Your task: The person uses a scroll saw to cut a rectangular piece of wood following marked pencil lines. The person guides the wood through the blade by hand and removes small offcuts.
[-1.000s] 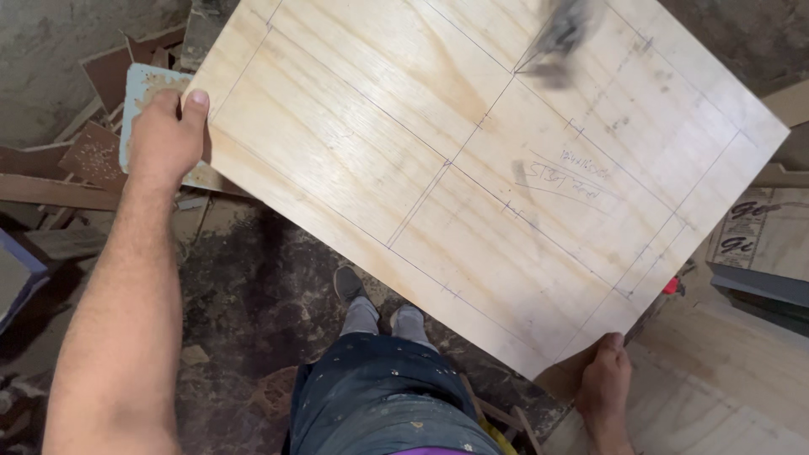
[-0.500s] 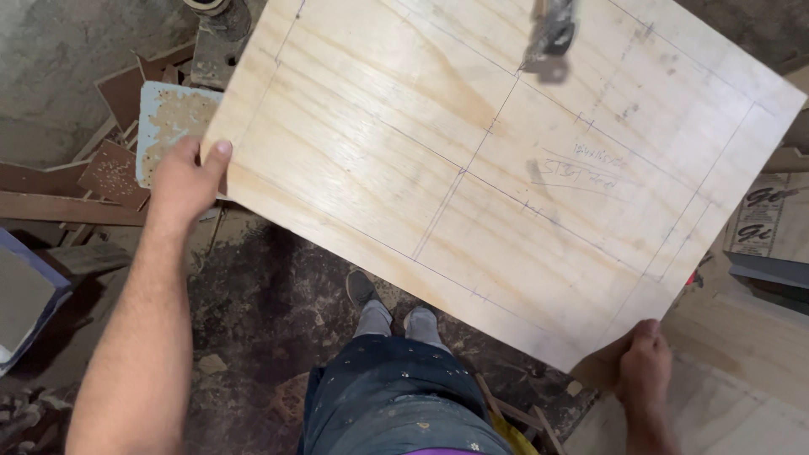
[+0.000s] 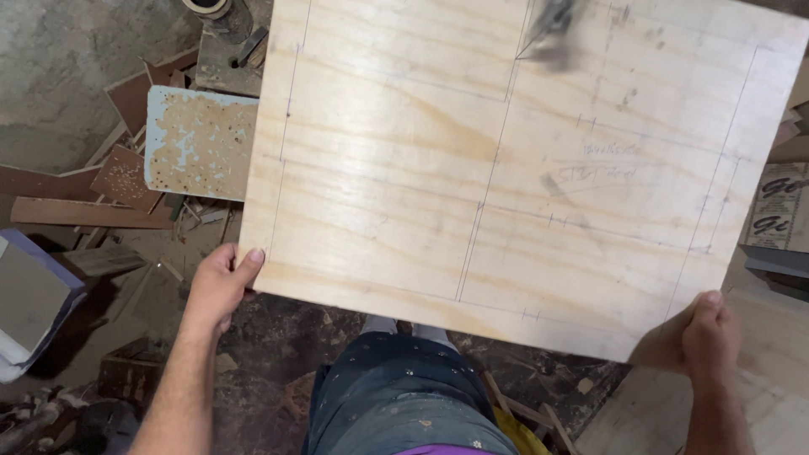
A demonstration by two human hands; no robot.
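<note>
One pale plywood panel (image 3: 506,168) marked with pencil lines, held above a littered floor (image 3: 76,76), left hand (image 3: 221,285) pinching its near left corner, thumb on top, right hand (image 3: 704,333) gripping its near right corner, one chipped light-blue board (image 3: 198,143) by the panel's left edge.

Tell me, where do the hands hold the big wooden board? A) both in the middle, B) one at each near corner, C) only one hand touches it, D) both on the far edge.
B: the left hand grips the board at its near left corner and the right hand grips its near right corner.
</note>
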